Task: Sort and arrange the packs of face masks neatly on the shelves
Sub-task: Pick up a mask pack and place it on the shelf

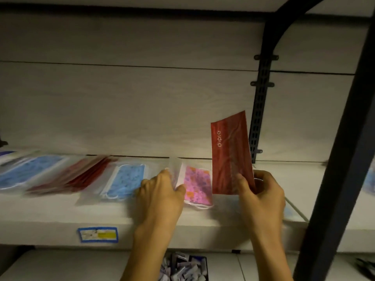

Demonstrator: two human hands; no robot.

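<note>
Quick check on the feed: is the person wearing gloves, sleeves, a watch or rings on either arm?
No. Both the left hand and the right hand are bare, with no gloves. Both forearms are uncovered down to the frame's bottom edge, so no sleeves show. No watch, bracelet or ring is visible, though the picture is dim and slightly blurred.

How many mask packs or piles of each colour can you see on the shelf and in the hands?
Blue: 2, a pack on the left and one in the middle
Red: 2, a pile on the shelf and one pack held upright
Pink: 1
Total: 5
</note>
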